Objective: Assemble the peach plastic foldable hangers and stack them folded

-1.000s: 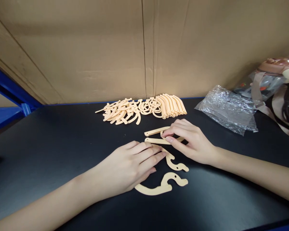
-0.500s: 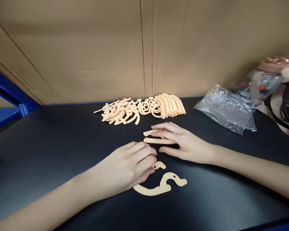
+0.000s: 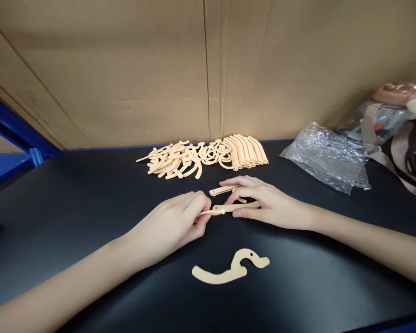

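Note:
My left hand (image 3: 176, 217) is closed, pinching a thin beige piece (image 3: 215, 212) seen edge-on; most of it is hidden by the fingers. Its tip reaches the end of a long beige strip (image 3: 242, 206) with a hole, which my right hand (image 3: 266, 203) grips between thumb and fingers. Behind that, a second beige strip (image 3: 220, 190) lies under my right hand's other fingers, and a small curved end shows between the two. In front of both hands, a flat S-shaped beige piece (image 3: 220, 276) with a small hole rests on the black table.
At the back, a loose pile of curved beige pieces (image 3: 173, 159) adjoins several rings (image 3: 215, 152) and a row of long strips (image 3: 247, 152). Crumpled clear plastic (image 3: 326, 155) and a strapped bottle (image 3: 384, 115) are at the right. A cardboard wall (image 3: 125, 74) stands behind.
My left hand has lifted a small piece from beside the S-shaped one and moved it up to the strip. My right hand has closed its thumb and finger on the nearer strip.

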Demonstrator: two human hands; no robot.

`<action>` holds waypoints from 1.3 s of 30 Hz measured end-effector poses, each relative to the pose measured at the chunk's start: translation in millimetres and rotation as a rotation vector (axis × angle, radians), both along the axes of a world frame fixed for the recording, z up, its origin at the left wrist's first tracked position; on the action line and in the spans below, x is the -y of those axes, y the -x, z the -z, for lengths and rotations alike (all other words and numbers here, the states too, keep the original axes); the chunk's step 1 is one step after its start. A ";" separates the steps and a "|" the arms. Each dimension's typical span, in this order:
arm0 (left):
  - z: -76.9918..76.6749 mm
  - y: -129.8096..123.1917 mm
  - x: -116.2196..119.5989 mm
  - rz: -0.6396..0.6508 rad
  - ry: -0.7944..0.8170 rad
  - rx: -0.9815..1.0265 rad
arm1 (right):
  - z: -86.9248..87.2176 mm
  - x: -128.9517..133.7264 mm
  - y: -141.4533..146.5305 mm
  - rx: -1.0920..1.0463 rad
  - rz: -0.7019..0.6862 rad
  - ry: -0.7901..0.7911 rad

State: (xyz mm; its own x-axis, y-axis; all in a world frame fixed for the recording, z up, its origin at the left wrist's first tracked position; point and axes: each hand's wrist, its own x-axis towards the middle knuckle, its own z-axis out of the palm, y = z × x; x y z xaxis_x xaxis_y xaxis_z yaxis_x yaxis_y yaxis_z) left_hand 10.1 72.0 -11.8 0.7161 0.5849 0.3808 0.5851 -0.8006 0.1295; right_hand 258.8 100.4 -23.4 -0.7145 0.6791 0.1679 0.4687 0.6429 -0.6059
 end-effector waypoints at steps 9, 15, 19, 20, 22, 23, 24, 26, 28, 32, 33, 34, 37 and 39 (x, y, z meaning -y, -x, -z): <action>0.7 6.6 -8.1 -0.209 0.052 -0.033 | -4.6 0.6 -1.3 -0.044 -0.006 0.127; 0.0 6.0 -5.0 -0.180 0.157 -0.008 | -4.2 -2.0 -3.1 -0.046 0.000 0.163; -2.0 6.5 -4.7 -0.132 0.124 -0.037 | -2.4 -3.0 -2.8 -0.057 -0.010 0.159; -2.2 6.3 -5.2 -0.122 0.101 -0.055 | -2.2 -2.8 -2.5 -0.066 -0.013 0.159; -1.9 5.3 -6.4 -0.108 0.068 -0.106 | -2.1 -1.9 -1.8 -0.094 -0.008 0.162; -1.3 4.8 -6.9 -0.099 0.055 -0.129 | -2.3 -1.2 -1.6 -0.113 -0.003 0.166; -0.6 4.2 -7.4 -0.090 0.043 -0.145 | -2.6 -0.4 -1.4 -0.133 0.002 0.174; 1.3 3.5 -7.9 -0.066 0.018 -0.154 | -3.1 1.0 -1.4 -0.174 0.006 0.203; 3.1 3.5 -7.8 -0.046 0.008 -0.137 | -3.4 1.8 -1.6 -0.218 0.000 0.248; 4.5 3.9 -5.5 -0.060 0.045 -0.132 | -3.9 2.0 -0.6 -0.247 0.001 0.291; 4.2 3.6 -4.8 -0.071 0.043 -0.144 | -4.2 1.9 -0.1 -0.244 0.001 0.284; 3.7 3.1 -4.1 -0.082 0.037 -0.159 | -4.5 1.9 0.5 -0.239 0.000 0.277; 1.9 0.5 -2.9 -0.095 0.019 -0.189 | -5.2 2.1 1.8 -0.240 -0.016 0.269; 1.5 -1.0 -3.0 -0.101 0.004 -0.192 | -5.0 2.2 2.0 -0.245 -0.024 0.266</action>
